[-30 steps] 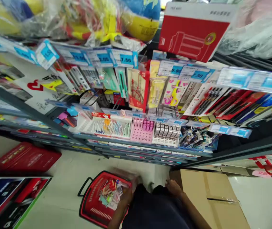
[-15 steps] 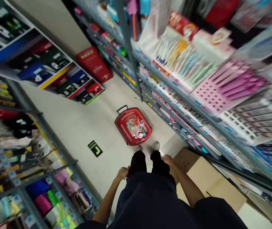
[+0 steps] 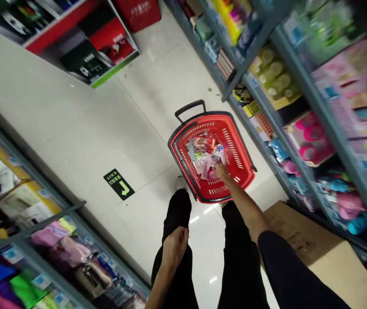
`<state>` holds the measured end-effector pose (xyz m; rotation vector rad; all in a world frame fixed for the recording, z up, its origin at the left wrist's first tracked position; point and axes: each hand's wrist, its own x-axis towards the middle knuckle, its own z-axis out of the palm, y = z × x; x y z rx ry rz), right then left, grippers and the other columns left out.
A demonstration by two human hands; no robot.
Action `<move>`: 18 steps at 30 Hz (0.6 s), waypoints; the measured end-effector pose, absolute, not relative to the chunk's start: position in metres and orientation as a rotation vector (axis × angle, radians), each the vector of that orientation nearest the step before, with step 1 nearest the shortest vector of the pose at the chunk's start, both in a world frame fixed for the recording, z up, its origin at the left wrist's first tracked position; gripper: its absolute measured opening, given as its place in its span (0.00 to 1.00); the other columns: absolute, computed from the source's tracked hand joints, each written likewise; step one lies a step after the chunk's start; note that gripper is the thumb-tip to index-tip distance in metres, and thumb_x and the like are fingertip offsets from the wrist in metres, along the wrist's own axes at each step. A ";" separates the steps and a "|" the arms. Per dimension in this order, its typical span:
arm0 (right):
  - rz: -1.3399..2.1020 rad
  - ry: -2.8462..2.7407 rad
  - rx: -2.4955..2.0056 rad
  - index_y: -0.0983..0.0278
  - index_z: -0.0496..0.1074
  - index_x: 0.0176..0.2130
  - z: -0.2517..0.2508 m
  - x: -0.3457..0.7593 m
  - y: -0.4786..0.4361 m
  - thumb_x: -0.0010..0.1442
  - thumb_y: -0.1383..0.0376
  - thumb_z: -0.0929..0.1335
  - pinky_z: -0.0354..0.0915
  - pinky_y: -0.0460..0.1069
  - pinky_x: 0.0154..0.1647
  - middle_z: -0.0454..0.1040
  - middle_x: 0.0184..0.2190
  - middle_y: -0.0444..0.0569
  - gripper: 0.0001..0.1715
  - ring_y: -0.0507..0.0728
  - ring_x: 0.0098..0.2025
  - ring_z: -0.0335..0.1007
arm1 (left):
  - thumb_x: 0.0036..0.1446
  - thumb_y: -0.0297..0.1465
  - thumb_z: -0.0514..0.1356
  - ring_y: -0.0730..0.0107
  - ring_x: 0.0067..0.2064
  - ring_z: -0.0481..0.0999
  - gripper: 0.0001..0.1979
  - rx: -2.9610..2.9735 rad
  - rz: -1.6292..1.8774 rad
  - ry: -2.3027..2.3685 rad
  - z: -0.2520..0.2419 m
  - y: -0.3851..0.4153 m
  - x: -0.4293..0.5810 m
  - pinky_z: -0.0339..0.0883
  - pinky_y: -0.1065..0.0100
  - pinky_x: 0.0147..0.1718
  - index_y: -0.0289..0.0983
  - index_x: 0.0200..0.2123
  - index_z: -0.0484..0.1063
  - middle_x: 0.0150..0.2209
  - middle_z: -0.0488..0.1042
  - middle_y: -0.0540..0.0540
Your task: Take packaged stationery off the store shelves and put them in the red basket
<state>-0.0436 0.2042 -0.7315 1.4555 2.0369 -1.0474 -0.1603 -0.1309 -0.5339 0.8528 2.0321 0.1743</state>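
One red basket (image 3: 237, 169) | right hand (image 3: 222, 172), fingers on packets (image 3: 203, 155) | left hand (image 3: 174, 248), fingers open | sign (image 3: 119, 184): EXIT

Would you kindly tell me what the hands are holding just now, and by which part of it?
The right hand is on the packets in the red shopping basket, but whether it grips one cannot be told. The left hand holds nothing.

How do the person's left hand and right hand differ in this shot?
The right hand is down at the packets in the red shopping basket, while the left hand is nowhere near them, hanging in front of the dark trouser leg. The right arm stretches forward; the left arm hangs down. Both hands are bare.
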 end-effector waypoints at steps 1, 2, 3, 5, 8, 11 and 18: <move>-1.001 2.059 1.475 0.75 0.63 0.63 -0.762 -0.063 0.218 0.69 0.63 0.64 0.60 0.49 0.61 0.69 0.61 0.65 0.28 0.59 0.61 0.66 | 0.69 0.39 0.50 0.70 0.25 0.71 0.16 0.824 0.225 2.045 -0.547 -0.130 -0.173 0.58 0.70 0.28 0.40 0.35 0.74 0.24 0.72 0.50; -0.961 2.082 1.491 0.76 0.59 0.66 -0.790 -0.082 0.232 0.68 0.65 0.65 0.57 0.52 0.65 0.64 0.65 0.68 0.31 0.60 0.65 0.62 | 0.69 0.39 0.51 0.70 0.25 0.70 0.16 0.790 0.257 2.053 -0.557 -0.129 -0.184 0.59 0.70 0.28 0.40 0.36 0.74 0.25 0.72 0.50; -0.926 2.103 1.502 0.76 0.55 0.68 -0.814 -0.099 0.245 0.68 0.67 0.64 0.53 0.55 0.68 0.59 0.68 0.70 0.34 0.62 0.69 0.56 | 0.69 0.39 0.51 0.70 0.24 0.70 0.15 0.755 0.269 2.060 -0.565 -0.130 -0.194 0.60 0.71 0.27 0.40 0.37 0.75 0.25 0.73 0.49; -0.851 2.137 1.523 0.78 0.48 0.71 -0.853 -0.127 0.267 0.67 0.69 0.64 0.44 0.61 0.72 0.49 0.72 0.72 0.39 0.65 0.74 0.44 | 0.68 0.40 0.52 0.71 0.24 0.70 0.15 0.696 0.255 2.052 -0.574 -0.130 -0.212 0.61 0.71 0.27 0.40 0.39 0.76 0.27 0.75 0.49; -0.673 2.124 1.552 0.81 0.44 0.72 -0.885 -0.147 0.284 0.67 0.63 0.65 0.40 0.64 0.72 0.46 0.73 0.74 0.45 0.71 0.74 0.39 | 0.67 0.41 0.54 0.71 0.24 0.70 0.15 0.650 0.240 2.003 -0.576 -0.128 -0.230 0.64 0.70 0.28 0.41 0.42 0.77 0.30 0.77 0.49; -0.534 2.090 1.527 0.83 0.47 0.70 -0.887 -0.147 0.281 0.69 0.60 0.65 0.49 0.65 0.68 0.54 0.68 0.79 0.43 0.74 0.70 0.51 | 0.68 0.42 0.53 0.71 0.26 0.72 0.15 0.610 0.245 1.978 -0.576 -0.122 -0.239 0.65 0.70 0.29 0.41 0.42 0.77 0.33 0.79 0.49; -0.640 2.086 1.486 0.76 0.75 0.52 -0.777 -0.113 0.240 0.70 0.71 0.59 0.67 0.53 0.52 0.79 0.46 0.70 0.20 0.63 0.49 0.77 | 0.66 0.44 0.54 0.68 0.26 0.73 0.17 0.462 0.359 1.941 -0.566 -0.107 -0.229 0.66 0.67 0.29 0.39 0.41 0.78 0.29 0.78 0.47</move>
